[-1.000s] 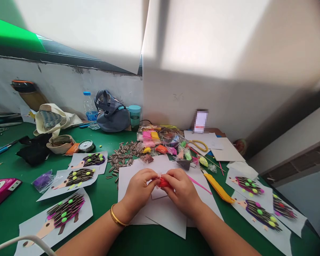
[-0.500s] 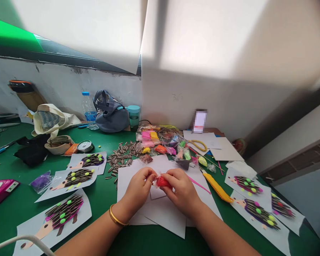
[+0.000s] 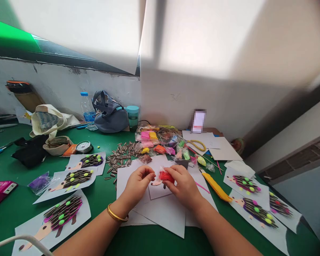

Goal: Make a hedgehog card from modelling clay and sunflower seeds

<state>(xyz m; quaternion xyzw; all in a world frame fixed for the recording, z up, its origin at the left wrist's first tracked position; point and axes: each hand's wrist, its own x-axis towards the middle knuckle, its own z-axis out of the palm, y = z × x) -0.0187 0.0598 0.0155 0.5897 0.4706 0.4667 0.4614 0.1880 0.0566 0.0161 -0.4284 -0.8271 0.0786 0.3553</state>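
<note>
Left hand [image 3: 137,184] and right hand [image 3: 185,184] have parted slightly, opening room; right grasps red packet [image 3: 165,175], left's grip unclear.

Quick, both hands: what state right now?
Left hand: closed, thumb and finger pinched; whether they hold anything small cannot be told.
Right hand: closed, holding the red packet in clear wrapping.

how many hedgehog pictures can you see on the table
7. Left: far picture, middle picture, near picture. Right: upper picture, lower picture, outermost picture. Centre: central picture, partly hidden by the right hand. Others may be covered.
</note>
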